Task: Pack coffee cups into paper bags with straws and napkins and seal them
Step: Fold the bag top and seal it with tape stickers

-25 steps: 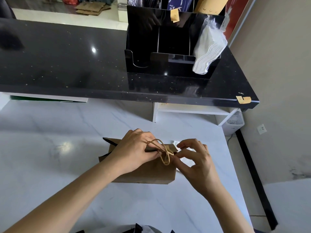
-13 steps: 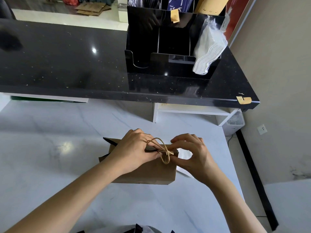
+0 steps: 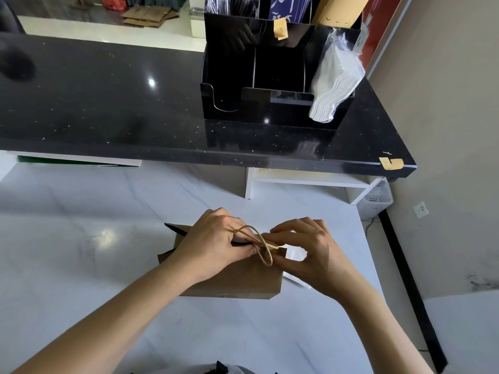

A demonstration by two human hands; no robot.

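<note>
Brown paper bag [image 3: 237, 279] top in both grips; right hand [image 3: 310, 252] now nearer left hand [image 3: 216, 244].

A black counter [image 3: 108, 103] is shining under a light. Flat cardboard [image 3: 148, 16] is lying far behind it. A wall socket [image 3: 421, 209] is sitting low on the wall.

Head-worn view — forward, downward, close.
</note>
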